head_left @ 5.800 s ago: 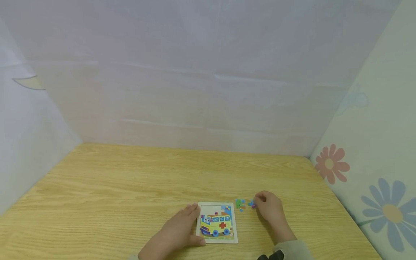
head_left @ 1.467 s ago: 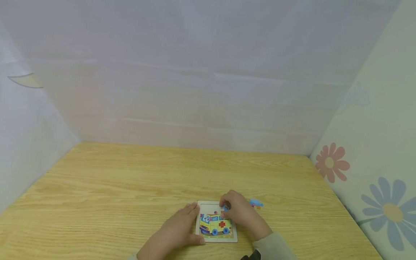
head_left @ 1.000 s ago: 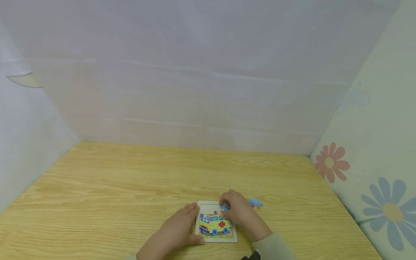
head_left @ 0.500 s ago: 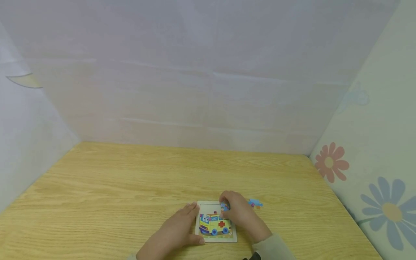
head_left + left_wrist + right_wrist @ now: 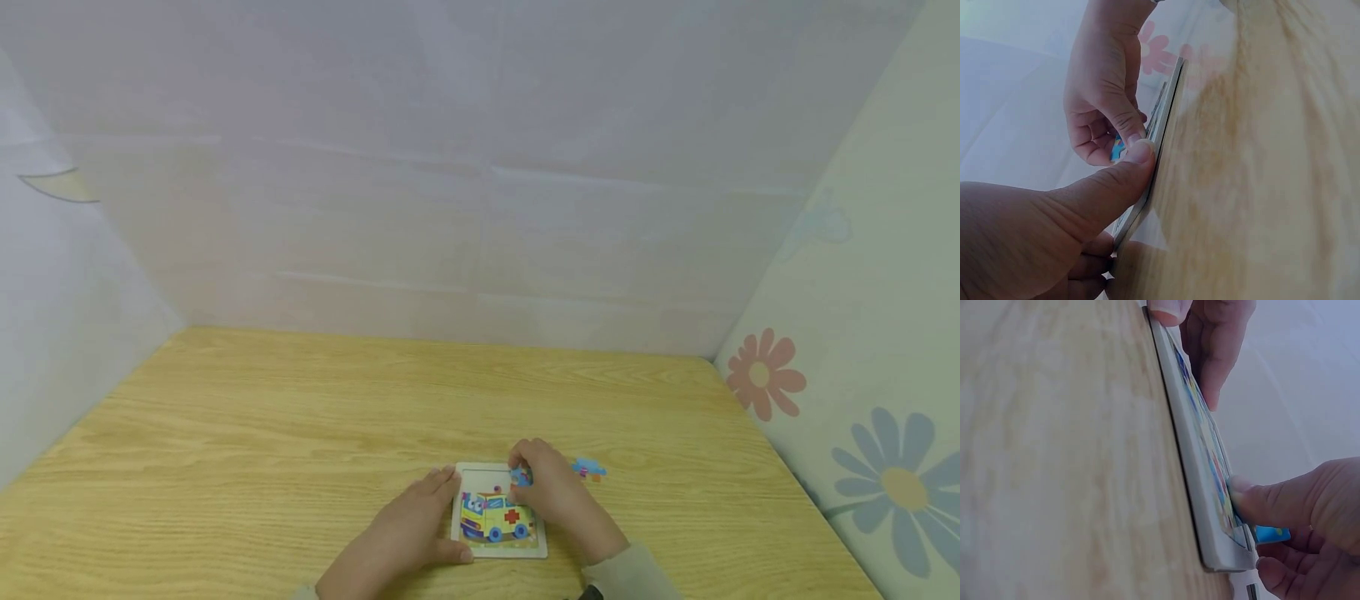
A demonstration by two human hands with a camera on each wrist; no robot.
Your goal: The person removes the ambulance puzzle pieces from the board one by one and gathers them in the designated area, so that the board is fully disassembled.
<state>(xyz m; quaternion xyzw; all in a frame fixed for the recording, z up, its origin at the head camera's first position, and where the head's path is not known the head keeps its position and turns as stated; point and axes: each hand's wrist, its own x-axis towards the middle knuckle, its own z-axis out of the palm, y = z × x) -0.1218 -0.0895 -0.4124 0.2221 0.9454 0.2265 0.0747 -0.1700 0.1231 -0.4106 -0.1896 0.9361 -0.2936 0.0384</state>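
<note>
We are losing the upper right corner of the puzzle board (image 5: pixel 510 553) behind the right hand (image 5: pixel 555 487), and the left hand (image 5: pixel 405 529) is covering much of its left rim. In the head view we are seeing only part of the blue piece (image 5: pixel 519 477), the rest hiding behind fingers; in the right wrist view its bright end is poking out past the board's edge. The print on it we are not making out. Right of the board, loose pieces (image 5: pixel 589 470) are lying so close together that we are not managing a count. The left wrist view is showing the board nearly edge-on, so its picture is going unread there, and the right wrist view is cutting off the left hand beyond the board's far end. The board is lying on the table (image 5: pixel 300 433) between both hands: the left is gripping its left side, thumb at the near corner; the right is reaching over from the right side, pinching the blue piece between thumb and fingers above the board's upper right.
</note>
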